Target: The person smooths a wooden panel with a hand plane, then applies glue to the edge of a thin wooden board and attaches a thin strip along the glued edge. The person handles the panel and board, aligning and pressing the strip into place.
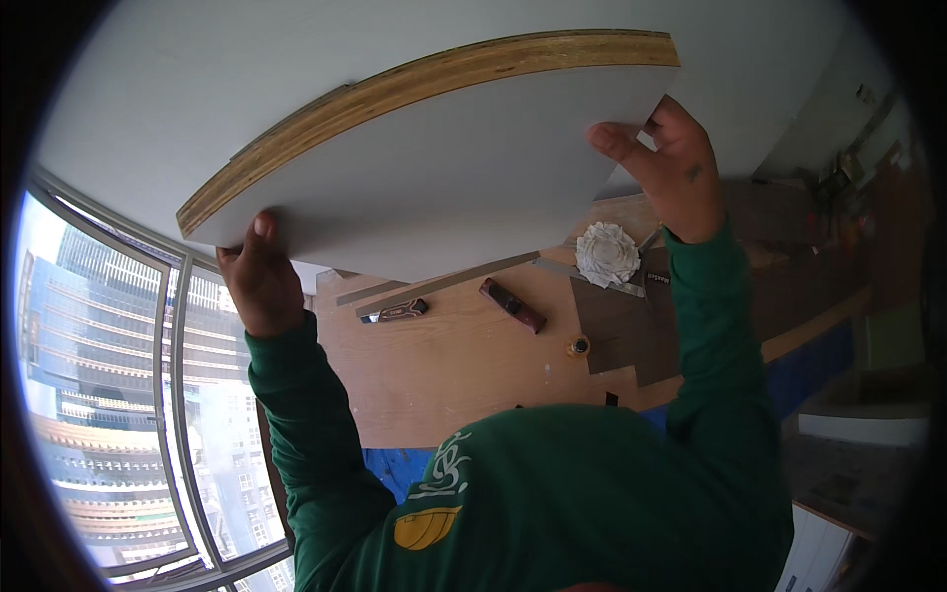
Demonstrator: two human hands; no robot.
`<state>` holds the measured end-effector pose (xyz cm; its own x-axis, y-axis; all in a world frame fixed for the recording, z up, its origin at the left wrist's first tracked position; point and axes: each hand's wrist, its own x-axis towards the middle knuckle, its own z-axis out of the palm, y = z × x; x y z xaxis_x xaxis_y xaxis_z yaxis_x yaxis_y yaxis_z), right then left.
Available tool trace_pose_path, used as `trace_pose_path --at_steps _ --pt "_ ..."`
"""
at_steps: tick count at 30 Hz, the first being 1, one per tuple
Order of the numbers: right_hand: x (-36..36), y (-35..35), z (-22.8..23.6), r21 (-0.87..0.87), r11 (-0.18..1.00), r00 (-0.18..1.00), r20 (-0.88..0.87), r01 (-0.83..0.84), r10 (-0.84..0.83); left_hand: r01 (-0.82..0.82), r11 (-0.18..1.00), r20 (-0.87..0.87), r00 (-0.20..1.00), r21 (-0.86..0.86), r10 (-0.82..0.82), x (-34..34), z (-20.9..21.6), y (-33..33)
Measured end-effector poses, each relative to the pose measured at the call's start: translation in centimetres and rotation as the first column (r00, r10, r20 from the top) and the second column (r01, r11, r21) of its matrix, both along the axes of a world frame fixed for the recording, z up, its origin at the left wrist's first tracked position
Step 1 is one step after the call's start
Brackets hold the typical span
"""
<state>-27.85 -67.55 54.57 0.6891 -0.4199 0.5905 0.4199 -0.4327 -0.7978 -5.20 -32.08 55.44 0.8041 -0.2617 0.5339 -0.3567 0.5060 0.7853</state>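
Note:
A grey-white faced plywood board point(434, 178) is held up in front of me, its raw layered edge along the top. My left hand point(261, 286) grips the lower left corner, thumb on the pale face and the other fingers mostly hidden behind. At the right end, my right hand point(676, 173) holds the board the same way, with its thumb lying on the face. Below the board, a utility knife point(397, 311) and a dark reddish-brown, oblong tool point(513, 306) of unclear kind lie on the wooden worktable point(395, 395).
A white, ruffled, flower-like piece point(607, 255) sits beside metal straight edges point(631, 288) on the table's right part. A small round-topped item point(578, 345) stands nearer me. Tall windows point(99, 395) line the left. A pale wall point(227, 89) rises behind the board.

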Motion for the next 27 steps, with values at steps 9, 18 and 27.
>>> trace_pose_path --at_steps 9,18,27 --pt "1.3 16.4 -2.2 -0.197 0.883 0.887 0.102 -0.425 0.45 -0.191 0.981 -0.096 0.977 -0.022 0.188 -4.1 -5.5 27.1" --pt "4.3 33.0 0.2 -0.459 0.747 0.859 -0.077 -0.481 0.506 0.063 0.933 -0.274 0.947 -0.354 -0.167 -7.0 -18.7 39.2" --pt "6.6 45.3 -1.6 -0.621 0.614 0.872 -0.379 -0.488 0.31 -0.177 0.977 -0.624 0.779 -0.12 0.064 -7.8 -34.3 37.1"
